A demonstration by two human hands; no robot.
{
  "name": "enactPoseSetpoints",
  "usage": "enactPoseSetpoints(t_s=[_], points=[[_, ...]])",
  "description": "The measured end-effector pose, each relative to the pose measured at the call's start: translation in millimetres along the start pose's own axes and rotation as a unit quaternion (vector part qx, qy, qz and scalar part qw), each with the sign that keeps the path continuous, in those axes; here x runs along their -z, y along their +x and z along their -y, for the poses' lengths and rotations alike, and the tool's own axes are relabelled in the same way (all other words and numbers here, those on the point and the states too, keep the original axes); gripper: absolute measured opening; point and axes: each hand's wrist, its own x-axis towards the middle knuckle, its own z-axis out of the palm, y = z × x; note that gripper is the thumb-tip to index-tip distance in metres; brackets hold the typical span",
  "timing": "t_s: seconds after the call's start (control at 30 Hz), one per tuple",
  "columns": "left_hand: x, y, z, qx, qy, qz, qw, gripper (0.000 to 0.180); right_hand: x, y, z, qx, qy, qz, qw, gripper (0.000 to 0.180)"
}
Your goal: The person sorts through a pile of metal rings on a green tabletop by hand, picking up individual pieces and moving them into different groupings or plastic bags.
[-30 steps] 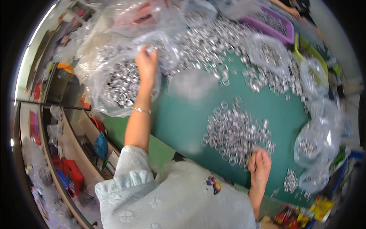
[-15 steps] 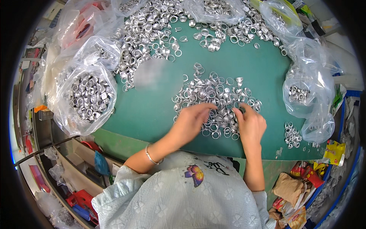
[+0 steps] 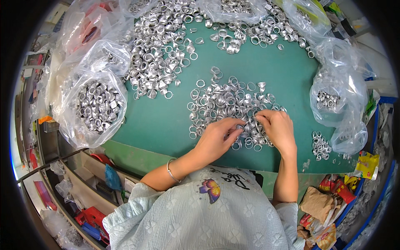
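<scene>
A loose heap of silver metal rings point(image 3: 225, 98) lies on the green table mat point(image 3: 166, 125) in front of me. At the heap's near side, my left hand point(image 3: 218, 137) has its thumb and index finger closed round what looks like a single ring point(image 3: 240, 127). My right hand point(image 3: 278, 128) is over the heap's right side, thumb and fingertips pinched together; whatever lies between them is too small to make out. The fingertips of both hands are close together but apart. A bangle point(image 3: 169, 170) circles my left wrist.
A larger bank of rings point(image 3: 156, 54) covers the far left and back. Clear plastic bags of rings stand at left point(image 3: 68, 112) and right point(image 3: 346, 104). A small ring pile point(image 3: 321, 146) lies near right. Open drawers point(image 3: 93, 179) are lower left; packets point(image 3: 318, 204) lie lower right.
My left hand has shifted right and slightly nearer me, its thumb and finger closing. My right hand has moved slightly right, its fingertips coming together. A blurred pale patch at the left-hand pile is gone.
</scene>
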Motion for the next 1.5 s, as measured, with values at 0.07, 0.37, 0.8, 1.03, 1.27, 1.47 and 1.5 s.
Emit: enactPoseSetpoints(t_s=[0.07,0.37,0.8,1.03,1.27,1.47,1.5], points=[[1.6,-0.3,0.8,0.005,0.007,0.001,1.000,0.022,2.2,1.5,5.4,-0.016,-0.022,0.036,0.999,0.010],[0.2,-2.1,4.6,-0.001,-0.031,-0.007,0.999,0.023,-10.8,-12.8,-16.3,-0.115,0.437,-0.009,0.892,0.007],[-18.2,12.9,-8.9,0.040,-0.136,0.010,0.990,0.036,-9.8,-38.5,-3.4,-0.222,0.837,0.114,0.486,0.010],[-11.6,16.2,1.9,0.039,-0.126,-0.036,0.991,0.028,-9.5,-40.2,0.2,-0.251,0.889,0.142,0.355,0.014],[3.3,16.5,-25.3,-0.055,-0.071,0.033,0.995,0.036,-16.4,-44.9,3.4,-0.276,0.892,0.186,0.304,0.020],[3.3,17.1,-4.8,-0.020,-0.168,0.079,0.982,0.033,-8.9,-44.0,19.2,-0.292,0.833,0.173,0.438,0.021],[7.1,16.7,-4.1,0.002,-0.192,0.084,0.978,0.032,-7.6,-43.3,23.7,-0.288,0.810,0.167,0.482,0.021]])
